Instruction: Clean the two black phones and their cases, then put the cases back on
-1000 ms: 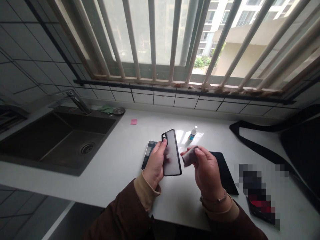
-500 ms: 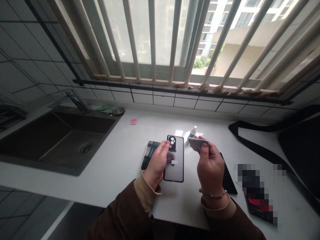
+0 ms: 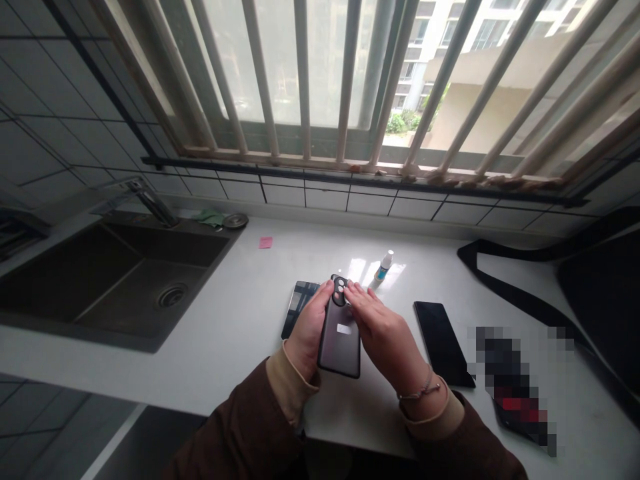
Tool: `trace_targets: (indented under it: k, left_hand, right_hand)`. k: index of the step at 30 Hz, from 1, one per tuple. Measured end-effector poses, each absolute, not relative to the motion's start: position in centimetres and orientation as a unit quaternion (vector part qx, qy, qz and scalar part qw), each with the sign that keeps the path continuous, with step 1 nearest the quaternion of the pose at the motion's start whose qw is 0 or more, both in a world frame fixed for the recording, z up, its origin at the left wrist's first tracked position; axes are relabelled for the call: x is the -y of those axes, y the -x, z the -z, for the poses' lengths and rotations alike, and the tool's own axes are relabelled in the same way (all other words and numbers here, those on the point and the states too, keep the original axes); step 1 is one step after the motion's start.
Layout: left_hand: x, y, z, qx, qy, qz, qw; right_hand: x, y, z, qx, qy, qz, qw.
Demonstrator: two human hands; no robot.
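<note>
The phone case (image 3: 339, 353) is held up over the counter (image 3: 230, 320), between the two hands, its back turned upward. The left hand (image 3: 305, 330) is curled partway shut along its left edge, thumb near the camera ring (image 3: 339, 298); that side grip seems chosen to steady the case while leaving most of the back free. The right hand (image 3: 383, 327) lies over the upper right side, fingers nearly straight and together; whether its palm has hold of anything cannot be told. The bottle (image 3: 383, 267) and black slab (image 3: 444, 343) stand apart, presumably to keep working room. The case's long axis runs away from the person, camera end toward the window (image 3: 320, 67), plain end nearest the body.
</note>
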State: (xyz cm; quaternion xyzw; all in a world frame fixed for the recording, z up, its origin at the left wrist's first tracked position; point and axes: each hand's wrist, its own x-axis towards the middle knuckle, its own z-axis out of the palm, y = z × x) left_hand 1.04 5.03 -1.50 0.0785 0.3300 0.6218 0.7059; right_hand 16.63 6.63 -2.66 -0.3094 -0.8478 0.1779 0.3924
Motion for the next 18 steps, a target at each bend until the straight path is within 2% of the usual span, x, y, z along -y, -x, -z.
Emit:
trace_targets:
  k: [5,9,18]
  left_hand:
    - [-5.0,-0.5,1.1,-0.298,-0.049,-0.560,0.771]
    - [-5.0,0.0,0.9,-0.322,-0.013,-0.574,0.753]
    - [-5.0,0.6,0.1,-0.378,-0.016,-0.657,0.652]
  right_hand:
    - [-6.0,-16.4,2.3,0.872,0.252,-0.178,0.381]
    - [-5.4,-16.3,1.6,0.885,0.213,-0.214,0.356]
    - [-4.2,-17.0,-1.3,0.820,0.122,-0.461,0.316]
